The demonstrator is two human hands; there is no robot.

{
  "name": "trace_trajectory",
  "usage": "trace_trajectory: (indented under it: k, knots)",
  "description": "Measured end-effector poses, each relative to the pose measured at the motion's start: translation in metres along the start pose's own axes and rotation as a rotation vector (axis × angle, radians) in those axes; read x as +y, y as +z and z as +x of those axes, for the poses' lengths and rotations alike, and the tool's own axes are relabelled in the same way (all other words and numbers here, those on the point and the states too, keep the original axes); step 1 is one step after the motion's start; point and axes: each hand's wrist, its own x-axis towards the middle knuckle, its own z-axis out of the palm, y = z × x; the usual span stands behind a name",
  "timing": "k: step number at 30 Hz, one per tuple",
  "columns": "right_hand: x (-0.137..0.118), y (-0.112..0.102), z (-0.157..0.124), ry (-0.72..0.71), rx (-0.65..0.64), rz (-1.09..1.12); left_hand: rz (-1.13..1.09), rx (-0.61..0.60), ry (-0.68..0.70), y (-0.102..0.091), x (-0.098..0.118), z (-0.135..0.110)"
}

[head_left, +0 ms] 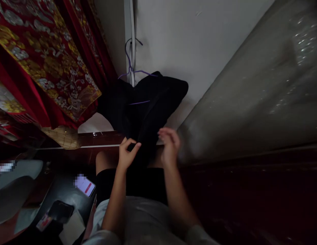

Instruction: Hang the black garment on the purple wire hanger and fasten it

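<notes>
A black garment [158, 102] hangs in front of me on a thin purple hanger [130, 69], whose hook is caught near a narrow pale pipe at the wall. My left hand [127, 151] pinches the front edge of the garment between thumb and fingers, low down near my knees. At the garment's right side is my right hand [170, 146], blurred, with loosely bent fingers and nothing visible in it. Dark folds hide the lower part of the garment, which merges with my black shorts.
Red embroidered cloth [53, 61] hangs at the left, beside the garment. A lit phone [85, 186], a dark case-like object [61, 211] and a pale paper-like piece [73, 228] lie on a dark surface at lower left. Clear plastic sheeting [250, 102] covers the right side.
</notes>
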Motion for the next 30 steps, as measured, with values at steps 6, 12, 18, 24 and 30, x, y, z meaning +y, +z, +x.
trace_trajectory:
  k: [6, 12, 18, 24, 30]
  knots:
    - [0.023, 0.037, -0.026, 0.089, -0.111, 0.088, -0.086, 0.006, 0.065, -0.013, 0.022, 0.0]
    - [0.032, 0.048, -0.057, 0.099, -0.097, 0.15, -0.157, 0.088, 0.034, -0.013, 0.03, -0.01]
    - [0.031, 0.036, -0.055, 0.133, -0.086, 0.157, -0.186, 0.082, 0.059, -0.006, 0.029, -0.014]
    - [0.034, 0.034, -0.054, 0.157, -0.098, 0.08, -0.191, 0.147, 0.188, -0.004, 0.016, -0.015]
    - [0.032, 0.028, -0.056, 0.181, -0.074, 0.003, -0.174, 0.25, 0.285, 0.011, 0.015, -0.013]
